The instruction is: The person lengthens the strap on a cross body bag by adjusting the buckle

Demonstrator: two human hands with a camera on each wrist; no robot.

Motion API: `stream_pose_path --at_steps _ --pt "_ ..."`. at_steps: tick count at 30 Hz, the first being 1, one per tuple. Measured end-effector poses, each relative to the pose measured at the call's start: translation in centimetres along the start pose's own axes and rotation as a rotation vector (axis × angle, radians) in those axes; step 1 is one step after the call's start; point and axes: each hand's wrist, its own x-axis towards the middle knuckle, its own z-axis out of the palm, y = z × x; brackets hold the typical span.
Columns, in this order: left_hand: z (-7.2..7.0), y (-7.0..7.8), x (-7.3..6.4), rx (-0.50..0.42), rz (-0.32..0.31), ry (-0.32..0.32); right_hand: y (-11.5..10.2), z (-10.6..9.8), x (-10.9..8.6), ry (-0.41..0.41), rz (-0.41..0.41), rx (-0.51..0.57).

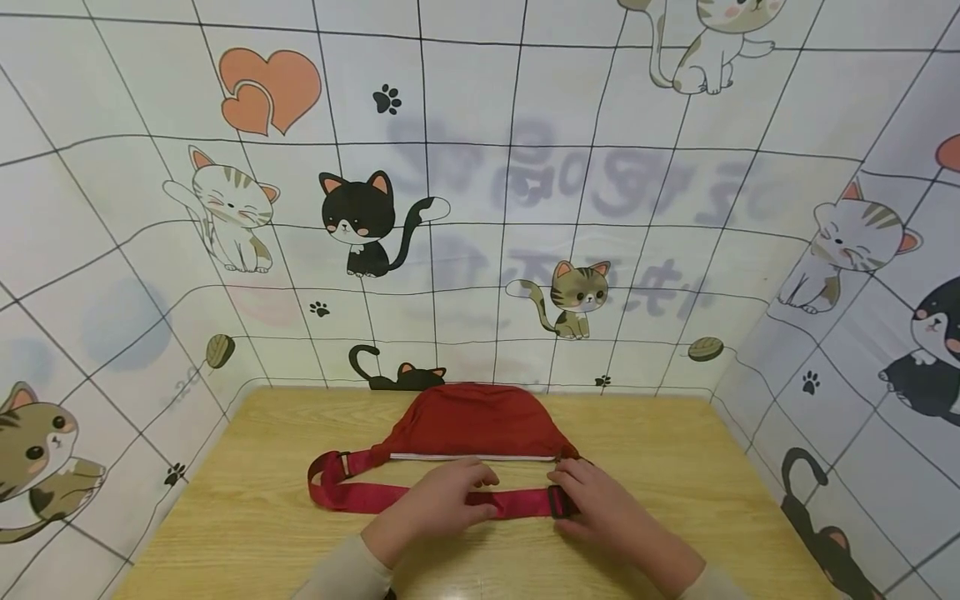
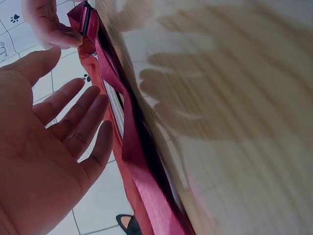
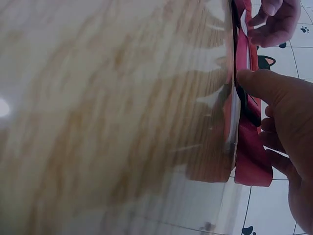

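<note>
A red waist bag (image 1: 480,421) lies on the table with its pale zip edge toward me. Its crimson strap (image 1: 367,497) loops round at the left and runs across in front of the bag. Beside a black buckle (image 1: 558,502) at the strap's right part, my right hand (image 1: 611,508) pinches the strap; in the right wrist view the thumb (image 3: 259,83) lies on its near side and the fingers stand behind. My left hand (image 1: 446,500) hovers over the middle of the strap, fingers relaxed and apart, palm bare in the left wrist view.
The light wood table (image 1: 247,533) shines faintly near its front. White sheeting (image 1: 480,200) with a grid and cartoon cats stands at the back and both sides. A second black slider (image 1: 344,464) sits on the strap near the bag's left end.
</note>
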Motion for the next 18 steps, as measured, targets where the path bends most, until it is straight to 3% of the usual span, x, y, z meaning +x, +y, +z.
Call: stream_pose_path --at_steps 7,18 --pt "0.8 0.8 1.8 -0.013 -0.025 -0.028 0.1 0.4 0.1 0.048 -0.041 -0.03" --pt "2.2 1.3 3.6 0.082 -0.012 -0.069 0.2 0.6 0.1 0.024 -0.024 -0.028"
